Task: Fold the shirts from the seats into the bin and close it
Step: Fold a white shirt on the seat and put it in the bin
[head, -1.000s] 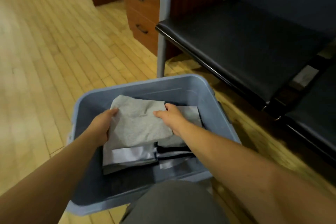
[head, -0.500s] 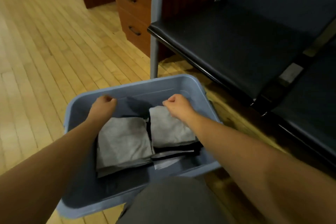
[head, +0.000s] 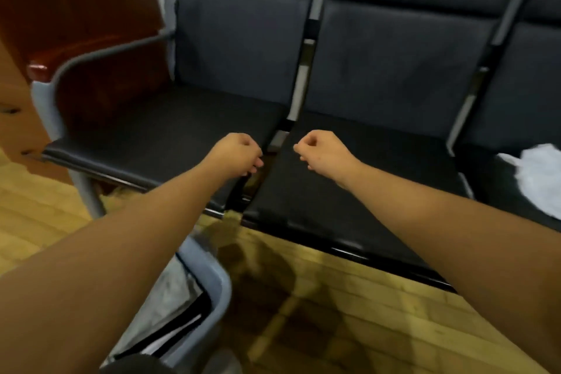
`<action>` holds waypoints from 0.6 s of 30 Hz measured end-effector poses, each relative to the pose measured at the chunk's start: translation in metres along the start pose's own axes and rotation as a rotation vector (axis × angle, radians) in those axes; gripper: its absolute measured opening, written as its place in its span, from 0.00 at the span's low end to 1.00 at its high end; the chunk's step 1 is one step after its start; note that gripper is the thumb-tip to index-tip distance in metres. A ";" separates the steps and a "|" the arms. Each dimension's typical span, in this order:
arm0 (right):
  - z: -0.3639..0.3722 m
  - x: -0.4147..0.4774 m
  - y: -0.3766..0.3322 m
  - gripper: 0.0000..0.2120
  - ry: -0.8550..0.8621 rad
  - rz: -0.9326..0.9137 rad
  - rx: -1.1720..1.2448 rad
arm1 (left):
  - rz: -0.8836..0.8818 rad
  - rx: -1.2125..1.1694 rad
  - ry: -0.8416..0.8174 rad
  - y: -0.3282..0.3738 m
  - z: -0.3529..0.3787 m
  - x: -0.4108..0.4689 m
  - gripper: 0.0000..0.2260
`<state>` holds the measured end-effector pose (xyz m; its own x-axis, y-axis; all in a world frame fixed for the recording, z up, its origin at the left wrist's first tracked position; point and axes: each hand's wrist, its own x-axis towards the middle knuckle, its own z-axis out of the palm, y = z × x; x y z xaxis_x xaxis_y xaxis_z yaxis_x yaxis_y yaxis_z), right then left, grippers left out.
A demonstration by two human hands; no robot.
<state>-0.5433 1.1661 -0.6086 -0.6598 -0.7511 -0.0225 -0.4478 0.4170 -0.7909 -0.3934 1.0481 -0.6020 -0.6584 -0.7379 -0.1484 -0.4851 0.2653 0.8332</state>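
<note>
Grey-blue plastic comes nearest: the storage bin (head: 219, 288) sits on the wooden floor (head: 334, 313) below and behind the fingers, under the left forearm. Folded shirts (head: 170, 297) in pale grey and black already lie inside it. It has no lid on, and no lid is in view.

Further out, both hands hover side by side over the front edges of the black padded seats. The left hand (head: 235, 156) is above the left seat (head: 158, 130) and the right hand (head: 326, 155) above the middle seat (head: 379, 191), with the gap between the two seats directly beneath the space between them. The fingers of each hand are curled in toward the palm. Neither hand holds or touches anything.

The one shirt waiting is a crumpled white shirt (head: 537, 179). It lies well to the right of the fingers, on the third seat (head: 485, 188), a full seat beyond the right hand and at about the same reach forward. The frame edge cuts it off. The part that shows runs slantwise, from a thin tail pointing back toward the fingers to a wider heap further right and nearer the seat's front. Its full long axis cannot be told.

The right hand is plainly the closer one, so the pickup probably starts with it sweeping rightward. The left would have to cross the middle seat to join it. Both seats under the hands hold no clothing.

Beyond the fingers rise the dark backrests (head: 394, 55), with a wooden cabinet (head: 76, 9) off to the left.
</note>
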 end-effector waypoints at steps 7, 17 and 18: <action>-0.174 -0.043 0.137 0.11 0.298 0.261 -0.092 | 0.245 0.203 -0.296 0.100 0.176 0.008 0.06; -0.313 -0.089 0.303 0.20 0.558 0.575 -0.460 | 0.488 0.781 -0.481 0.102 0.339 0.002 0.40; -0.319 -0.084 0.314 0.22 0.561 0.596 -0.479 | 0.504 0.801 -0.470 0.099 0.344 0.005 0.41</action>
<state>-0.8208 1.5238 -0.6599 -0.9976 -0.0430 0.0539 -0.0613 0.9117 -0.4062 -0.6424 1.2846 -0.7038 -0.9631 -0.1593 -0.2170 -0.2188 0.9328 0.2863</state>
